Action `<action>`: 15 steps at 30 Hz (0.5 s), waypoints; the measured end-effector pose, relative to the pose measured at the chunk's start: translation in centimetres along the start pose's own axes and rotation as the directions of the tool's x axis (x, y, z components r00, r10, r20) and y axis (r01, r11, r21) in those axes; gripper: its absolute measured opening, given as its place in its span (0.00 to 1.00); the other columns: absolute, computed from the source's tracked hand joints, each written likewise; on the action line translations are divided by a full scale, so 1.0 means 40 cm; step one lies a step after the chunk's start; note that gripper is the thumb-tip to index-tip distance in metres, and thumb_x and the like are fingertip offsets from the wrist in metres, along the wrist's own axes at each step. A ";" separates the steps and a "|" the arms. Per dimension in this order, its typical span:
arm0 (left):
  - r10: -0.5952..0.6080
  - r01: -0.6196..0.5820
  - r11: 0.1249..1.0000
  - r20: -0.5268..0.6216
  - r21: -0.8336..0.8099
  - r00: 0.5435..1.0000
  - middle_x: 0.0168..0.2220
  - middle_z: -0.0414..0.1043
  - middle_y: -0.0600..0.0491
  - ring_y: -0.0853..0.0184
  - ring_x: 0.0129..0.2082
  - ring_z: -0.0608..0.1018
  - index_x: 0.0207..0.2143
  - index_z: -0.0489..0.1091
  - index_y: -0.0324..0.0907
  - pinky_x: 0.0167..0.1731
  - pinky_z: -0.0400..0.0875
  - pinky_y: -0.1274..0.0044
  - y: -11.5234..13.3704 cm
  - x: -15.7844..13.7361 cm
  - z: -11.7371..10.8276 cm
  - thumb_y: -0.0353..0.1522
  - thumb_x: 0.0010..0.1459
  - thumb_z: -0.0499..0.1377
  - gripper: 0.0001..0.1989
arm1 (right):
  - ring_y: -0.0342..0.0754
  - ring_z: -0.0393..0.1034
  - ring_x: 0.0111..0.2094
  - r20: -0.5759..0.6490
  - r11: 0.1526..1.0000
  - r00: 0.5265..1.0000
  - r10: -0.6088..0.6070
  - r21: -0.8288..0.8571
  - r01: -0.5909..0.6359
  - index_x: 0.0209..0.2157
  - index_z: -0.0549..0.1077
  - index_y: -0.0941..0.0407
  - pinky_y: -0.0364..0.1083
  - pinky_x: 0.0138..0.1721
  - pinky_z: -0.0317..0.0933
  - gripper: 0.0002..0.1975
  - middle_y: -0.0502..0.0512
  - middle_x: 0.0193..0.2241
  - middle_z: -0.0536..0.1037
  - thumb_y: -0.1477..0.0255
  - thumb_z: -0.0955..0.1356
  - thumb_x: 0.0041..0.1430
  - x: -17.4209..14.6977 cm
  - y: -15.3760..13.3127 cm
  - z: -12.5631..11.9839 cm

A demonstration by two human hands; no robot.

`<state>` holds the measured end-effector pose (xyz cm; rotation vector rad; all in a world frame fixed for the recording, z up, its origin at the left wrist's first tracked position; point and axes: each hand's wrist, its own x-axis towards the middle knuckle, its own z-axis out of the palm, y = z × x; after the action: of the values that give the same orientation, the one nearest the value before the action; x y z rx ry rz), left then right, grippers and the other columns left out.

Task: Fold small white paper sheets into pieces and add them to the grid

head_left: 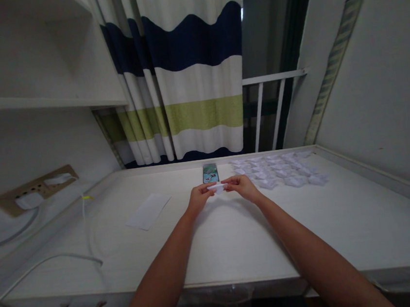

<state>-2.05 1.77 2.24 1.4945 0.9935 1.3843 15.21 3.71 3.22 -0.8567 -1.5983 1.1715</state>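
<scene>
Between my two hands, above the white desk, is a small folded piece of white paper. My left hand pinches its left end between thumb and fingers. On the other end, my right hand is closed in a similar pinch. Just behind the paper lies a phone with a lit, colourful screen; its lower edge is partly covered by the hands. Rows of several small folded white paper pieces lie to the right of my right hand. A flat white paper sheet rests to the left.
The white desk has a raised back edge, with a striped curtain and a white railing behind it. White cables run over the left side from a wall socket strip. A shelf overhangs at left.
</scene>
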 end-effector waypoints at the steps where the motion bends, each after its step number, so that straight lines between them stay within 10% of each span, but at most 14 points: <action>1: 0.010 -0.010 1.000 -0.001 -0.005 1.000 0.27 0.74 0.52 0.72 0.22 0.71 0.32 0.74 0.39 0.26 0.68 0.77 -0.002 0.000 0.001 0.32 0.38 0.62 0.15 | 0.44 0.70 0.24 -0.009 1.000 1.000 -0.008 -0.008 0.008 0.29 0.75 0.61 0.46 0.32 0.66 0.17 0.53 0.21 0.76 0.66 0.71 0.35 0.001 0.003 0.000; 15: 0.035 -0.036 0.991 0.016 0.131 0.999 0.28 0.74 0.51 0.72 0.23 0.70 0.35 0.73 0.37 0.25 0.65 0.79 -0.019 0.005 -0.006 0.34 0.40 0.61 0.17 | 0.43 0.69 0.24 -0.033 0.992 0.997 -0.072 -0.105 0.068 0.28 0.75 0.60 0.44 0.29 0.64 0.14 0.54 0.23 0.76 0.66 0.70 0.37 0.008 0.021 -0.004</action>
<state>-2.29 2.22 1.60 1.6229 1.0717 1.3540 15.25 4.30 2.53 -0.8769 -1.6577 1.0246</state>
